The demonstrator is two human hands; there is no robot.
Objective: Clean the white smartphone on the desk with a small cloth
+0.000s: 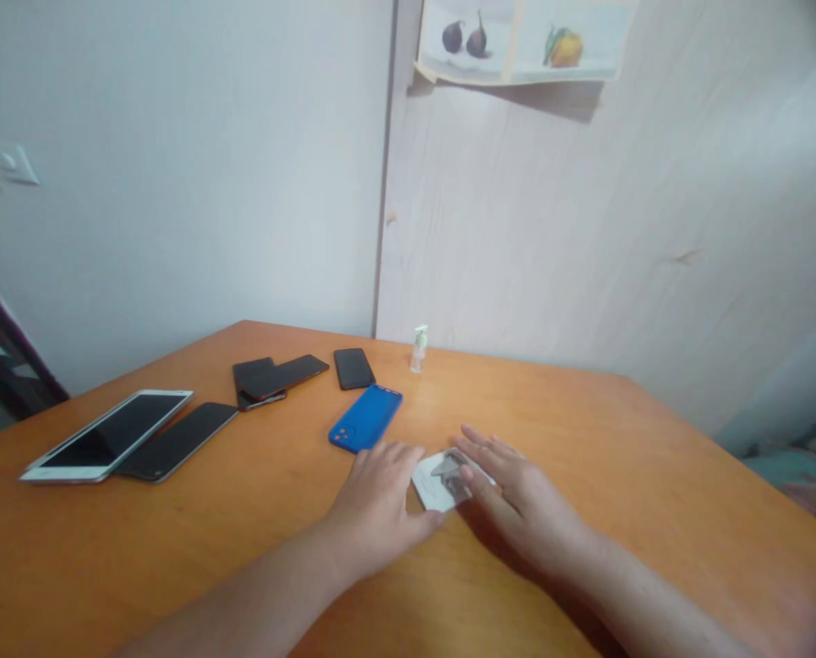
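Observation:
A small flat white packet (435, 494) with a grey patch on it lies on the table between my two hands. My left hand (384, 498) grips its left side, with the thumb along the near edge and the fingers at the far left corner. My right hand (517, 493) rests over its right side. Its fingers are stretched out past the far edge and its thumb is on the grey patch. The packet's right part is hidden under this hand. Just beyond my left fingers is a blue phone case (366, 419), camera cutout toward the left.
At the left are a white tablet (116, 434) and a dark phone (181, 440) beside it. Farther back lie two overlapping dark phones (288, 376) and another phone (354, 368). A small clear pump bottle (418, 352) stands near the wall. The wooden table (627, 466) extends right.

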